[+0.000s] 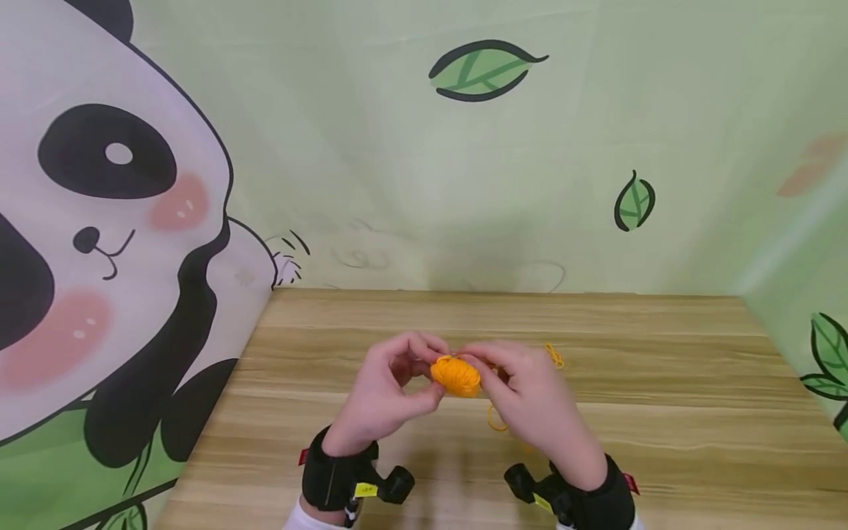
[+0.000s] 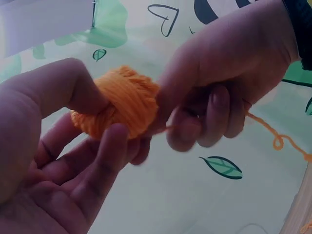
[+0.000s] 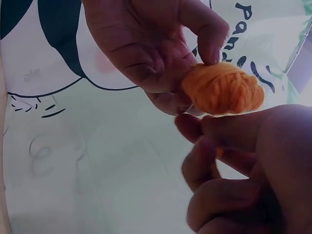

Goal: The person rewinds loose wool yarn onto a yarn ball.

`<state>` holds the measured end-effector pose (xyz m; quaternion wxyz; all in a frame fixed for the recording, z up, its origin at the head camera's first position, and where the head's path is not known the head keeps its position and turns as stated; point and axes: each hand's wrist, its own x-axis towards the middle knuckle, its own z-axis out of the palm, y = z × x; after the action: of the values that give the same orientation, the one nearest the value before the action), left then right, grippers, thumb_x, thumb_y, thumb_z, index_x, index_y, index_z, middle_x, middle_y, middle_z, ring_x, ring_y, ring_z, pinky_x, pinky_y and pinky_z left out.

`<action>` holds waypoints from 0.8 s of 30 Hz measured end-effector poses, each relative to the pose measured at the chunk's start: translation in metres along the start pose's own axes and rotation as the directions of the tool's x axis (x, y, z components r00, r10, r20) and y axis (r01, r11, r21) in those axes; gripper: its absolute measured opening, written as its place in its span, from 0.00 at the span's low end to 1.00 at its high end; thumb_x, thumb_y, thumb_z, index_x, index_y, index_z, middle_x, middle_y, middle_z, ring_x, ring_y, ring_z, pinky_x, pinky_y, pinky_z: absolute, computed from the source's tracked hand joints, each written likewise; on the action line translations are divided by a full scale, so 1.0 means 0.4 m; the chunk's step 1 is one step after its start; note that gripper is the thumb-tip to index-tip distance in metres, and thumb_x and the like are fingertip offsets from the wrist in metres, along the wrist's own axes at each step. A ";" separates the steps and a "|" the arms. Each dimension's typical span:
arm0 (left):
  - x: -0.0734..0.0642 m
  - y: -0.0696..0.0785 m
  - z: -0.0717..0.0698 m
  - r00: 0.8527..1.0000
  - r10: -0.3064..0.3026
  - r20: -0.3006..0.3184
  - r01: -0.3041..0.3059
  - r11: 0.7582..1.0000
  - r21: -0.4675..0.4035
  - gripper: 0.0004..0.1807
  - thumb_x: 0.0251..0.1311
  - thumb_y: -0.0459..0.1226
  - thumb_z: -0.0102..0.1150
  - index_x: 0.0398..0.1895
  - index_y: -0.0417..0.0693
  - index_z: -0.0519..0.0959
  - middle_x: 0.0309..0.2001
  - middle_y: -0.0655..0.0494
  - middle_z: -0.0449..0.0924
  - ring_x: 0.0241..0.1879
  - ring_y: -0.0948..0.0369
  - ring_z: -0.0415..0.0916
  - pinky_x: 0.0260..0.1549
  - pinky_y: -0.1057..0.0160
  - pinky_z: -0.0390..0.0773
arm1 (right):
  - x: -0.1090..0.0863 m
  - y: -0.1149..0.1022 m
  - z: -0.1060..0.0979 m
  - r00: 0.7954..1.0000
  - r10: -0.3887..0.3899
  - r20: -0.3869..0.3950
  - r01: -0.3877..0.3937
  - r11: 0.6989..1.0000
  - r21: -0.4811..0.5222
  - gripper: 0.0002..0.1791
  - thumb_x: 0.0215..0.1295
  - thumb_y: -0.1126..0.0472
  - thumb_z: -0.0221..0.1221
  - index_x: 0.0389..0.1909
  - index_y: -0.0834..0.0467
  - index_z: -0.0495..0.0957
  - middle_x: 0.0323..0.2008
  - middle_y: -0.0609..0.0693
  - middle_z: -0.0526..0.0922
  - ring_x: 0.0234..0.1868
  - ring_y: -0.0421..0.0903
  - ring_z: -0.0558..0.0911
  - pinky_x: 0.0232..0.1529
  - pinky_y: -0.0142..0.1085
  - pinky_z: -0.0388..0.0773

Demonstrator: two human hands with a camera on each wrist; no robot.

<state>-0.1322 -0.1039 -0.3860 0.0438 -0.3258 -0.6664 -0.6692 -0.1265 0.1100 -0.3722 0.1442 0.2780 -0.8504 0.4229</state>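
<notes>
A small ball of orange yarn [image 1: 456, 376] is held up over the table between both hands. My left hand [image 1: 391, 386] pinches it between thumb and fingers at its left end. Close against the ball's right side, my right hand [image 1: 526, 390] has its fingers curled round the yarn strand [image 2: 172, 127], which runs from the ball into that hand. Beyond the right hand the loose yarn [image 2: 278, 131] trails off with a small loop in it. In the right wrist view the wound ball [image 3: 224, 90] sits just above the right fingertips.
Some loose orange yarn [image 1: 553, 355] lies on the wooden table [image 1: 331, 324] behind the right hand, and a loop shows in front of it. A green printed backdrop [image 1: 371, 147] with a panda and leaves stands along the table's back and sides. Both wrists wear black straps with cameras.
</notes>
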 end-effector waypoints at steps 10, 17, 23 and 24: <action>0.009 -0.006 0.007 0.940 -0.063 -0.335 0.062 0.998 -0.013 0.13 0.52 0.22 0.63 0.38 0.35 0.71 0.48 0.42 0.76 0.42 0.48 0.77 0.44 0.65 0.83 | -0.003 -0.010 0.005 0.962 0.016 0.272 0.013 0.994 -0.104 0.07 0.73 0.50 0.55 0.37 0.39 0.82 0.15 0.34 0.68 0.15 0.34 0.64 0.18 0.28 0.61; 0.018 -0.025 0.015 0.922 -0.023 -0.386 0.070 0.992 0.108 0.13 0.52 0.22 0.66 0.38 0.36 0.74 0.47 0.46 0.78 0.41 0.54 0.79 0.40 0.65 0.84 | -0.014 -0.024 0.002 0.961 0.006 0.276 0.034 0.990 -0.140 0.07 0.74 0.50 0.55 0.36 0.38 0.81 0.15 0.33 0.66 0.16 0.33 0.64 0.18 0.27 0.59; 0.029 0.008 0.034 0.948 0.026 -0.318 0.068 0.957 0.282 0.13 0.48 0.19 0.65 0.36 0.35 0.77 0.45 0.45 0.80 0.38 0.56 0.79 0.37 0.62 0.85 | -0.018 -0.031 -0.006 0.983 -0.026 0.182 0.040 0.996 -0.075 0.08 0.74 0.54 0.55 0.39 0.41 0.83 0.15 0.34 0.66 0.14 0.33 0.62 0.16 0.26 0.55; 0.031 0.017 0.038 0.954 0.036 -0.297 0.059 0.950 0.306 0.12 0.47 0.18 0.65 0.35 0.35 0.77 0.44 0.44 0.80 0.38 0.56 0.79 0.36 0.61 0.86 | -0.018 -0.031 -0.008 0.987 -0.034 0.156 0.044 0.997 -0.063 0.07 0.73 0.55 0.56 0.40 0.42 0.83 0.15 0.35 0.66 0.14 0.34 0.62 0.16 0.26 0.55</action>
<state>-0.1327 -0.0860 -0.3758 0.1911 -0.2059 -0.7512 -0.5974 -0.1134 0.1089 -0.3659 0.0952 0.3218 -0.8669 0.3687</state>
